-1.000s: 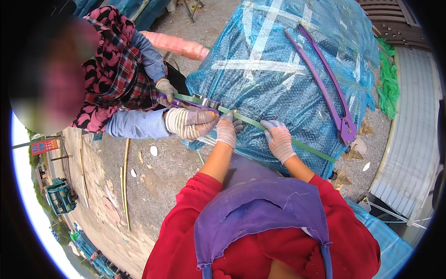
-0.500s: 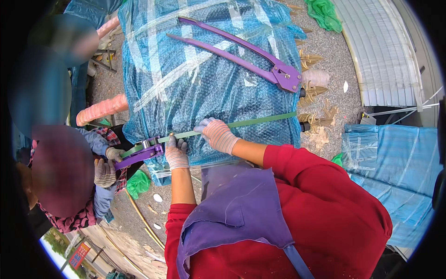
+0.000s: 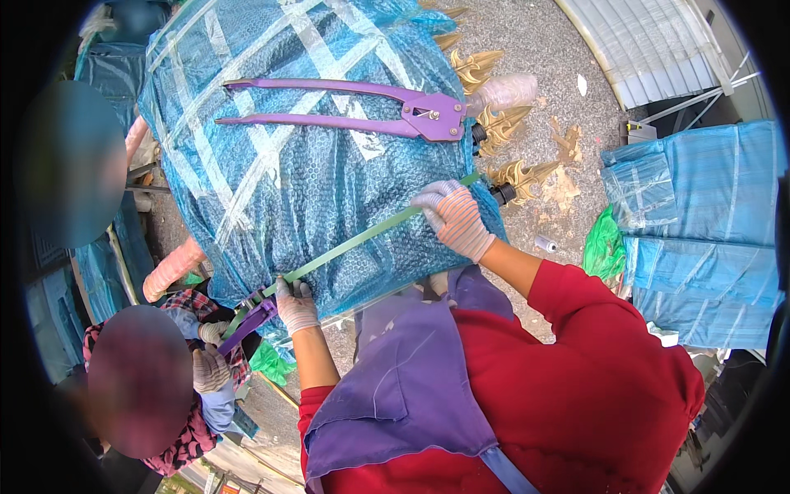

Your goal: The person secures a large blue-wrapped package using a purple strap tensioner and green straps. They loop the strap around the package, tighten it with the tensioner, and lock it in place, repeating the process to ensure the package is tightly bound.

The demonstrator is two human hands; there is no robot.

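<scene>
A green packing strap [image 3: 354,240] runs slantwise across a large bundle in blue bubble wrap [image 3: 329,198]. My left hand [image 3: 296,306], in a striped glove, is closed on the strap at the bundle's near left edge, beside a purple strapping tool [image 3: 249,323]. A co-worker's gloved hands [image 3: 211,368] hold that tool by its handle end. Farther right, my right hand [image 3: 457,221], gloved too, has its fingers bent over the strap near the bundle's right side. On top of the bundle lies a purple long-handled strap sealer [image 3: 432,115], its handles spread leftward.
Gold leaf-shaped ornaments [image 3: 504,128] and black round fittings [image 3: 503,194] stick out on the bundle's right. Pink-wrapped tubes [image 3: 173,270] project on the left. A blue-wrapped pile [image 3: 708,239] and green plastic [image 3: 605,244] lie at right. Another person [image 3: 115,74] stands at far left.
My right hand has slid rightward along the strap, toward the bundle's right edge. My left hand stays by the strapping tool. The view has shifted and turned.
</scene>
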